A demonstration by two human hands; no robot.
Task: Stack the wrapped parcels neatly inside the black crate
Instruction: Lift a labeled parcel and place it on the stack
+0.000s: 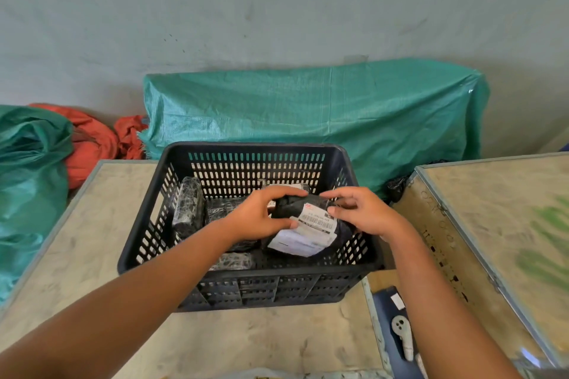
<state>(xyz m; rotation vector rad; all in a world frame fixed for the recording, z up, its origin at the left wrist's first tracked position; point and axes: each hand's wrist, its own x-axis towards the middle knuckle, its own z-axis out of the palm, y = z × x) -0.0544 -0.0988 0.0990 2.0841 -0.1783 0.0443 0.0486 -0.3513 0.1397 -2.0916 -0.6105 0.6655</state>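
**Both hands seating a labelled parcel in the crate**

The left hand (255, 218) and right hand (366, 215) are both gripping one black wrapped parcel (311, 224) inside the black crate (246, 151), toward the crate's right side. Left fingers (286, 192) are curling over the parcel's far edge with the thumb pressing near the white shipping label (318, 218); right fingers are curving loosely around the parcel's right end, thumb on the label. The wrap is looking soft and crinkly, likely light and squashy, probably a bit slick on the plastic, so holding it at both ends as here seems sensible; the label could be peeling if dragged.

More wrapped parcels (189, 206) are already lying in the crate: one standing upright against the crate's left wall, others flat under and left of the held one.

The crate is sitting on a dusty beige counter (92, 240). A wooden box (492, 224) is standing just right of the crate. Behind the crate a green tarp (308, 111) is covering something against a grey wall; red sacks (92, 141) are lying behind the crate to the left.
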